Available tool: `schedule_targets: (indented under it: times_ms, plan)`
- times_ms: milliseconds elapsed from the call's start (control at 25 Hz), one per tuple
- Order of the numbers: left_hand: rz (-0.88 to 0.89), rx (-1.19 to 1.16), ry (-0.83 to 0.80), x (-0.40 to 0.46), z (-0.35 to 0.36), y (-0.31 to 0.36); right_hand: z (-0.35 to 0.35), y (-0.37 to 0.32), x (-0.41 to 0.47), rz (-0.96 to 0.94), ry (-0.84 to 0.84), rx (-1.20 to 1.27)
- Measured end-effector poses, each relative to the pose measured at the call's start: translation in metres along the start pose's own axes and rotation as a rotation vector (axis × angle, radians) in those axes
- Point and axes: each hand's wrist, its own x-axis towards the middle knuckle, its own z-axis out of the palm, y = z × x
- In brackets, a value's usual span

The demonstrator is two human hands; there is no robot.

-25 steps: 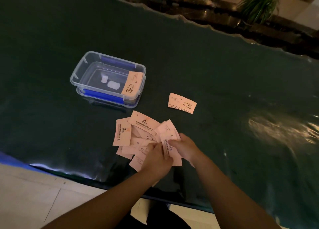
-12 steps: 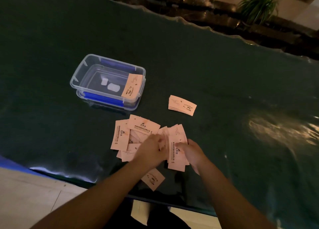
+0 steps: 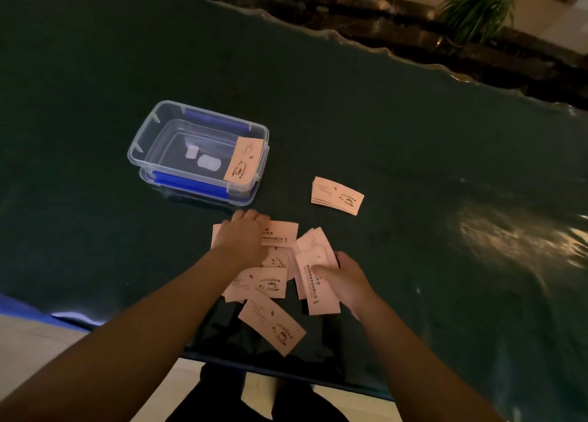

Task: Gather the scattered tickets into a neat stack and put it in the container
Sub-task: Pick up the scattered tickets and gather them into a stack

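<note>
Several pink tickets (image 3: 276,256) lie scattered and overlapping on the dark green table near its front edge. My left hand (image 3: 243,238) rests palm down on the far left part of this pile, fingers spread. My right hand (image 3: 345,280) grips a small bunch of tickets (image 3: 316,289) at the pile's right side. One loose ticket (image 3: 272,324) lies nearest the edge. A small neat stack of tickets (image 3: 337,195) sits apart to the right. A clear plastic container (image 3: 149,135) with blue clips stands to the far left, one ticket (image 3: 243,162) leaning inside its right end.
The table's front edge (image 3: 286,369) runs just below the loose ticket, with floor and my dark trousers beyond it. Two small white pieces (image 3: 203,159) lie in the container. Potted plants (image 3: 477,8) stand past the table's wavy far edge.
My left hand has moved forward and left, onto the far part of the pile. One ticket has dropped loose near the table edge. My right hand still holds its bunch.
</note>
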Motion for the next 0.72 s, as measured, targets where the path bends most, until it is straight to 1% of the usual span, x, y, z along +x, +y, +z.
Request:
schedule_targets:
  times_ms: [200,360,440,560,640,720]
  plan:
    - [0.038,0.043,0.026,-0.002,-0.007,-0.004,0.007,-0.006,0.007,0.008,-0.010,0.008]
    - [0.048,-0.090,0.039,-0.011,-0.023,-0.005,0.003,-0.001,0.009,0.047,-0.034,0.078]
    - [0.106,-0.103,0.002,-0.021,-0.027,-0.004,0.002,0.000,0.010,0.055,-0.028,0.114]
    - [0.243,0.001,-0.091,-0.035,-0.024,0.004,-0.007,0.006,0.012,0.069,0.007,0.236]
    - [0.317,0.046,-0.110,-0.039,-0.016,0.016,-0.016,0.010,0.011,0.091,-0.026,0.314]
    - [0.372,0.053,-0.104,-0.037,-0.008,0.026,-0.023,0.013,0.010,0.074,-0.026,0.288]
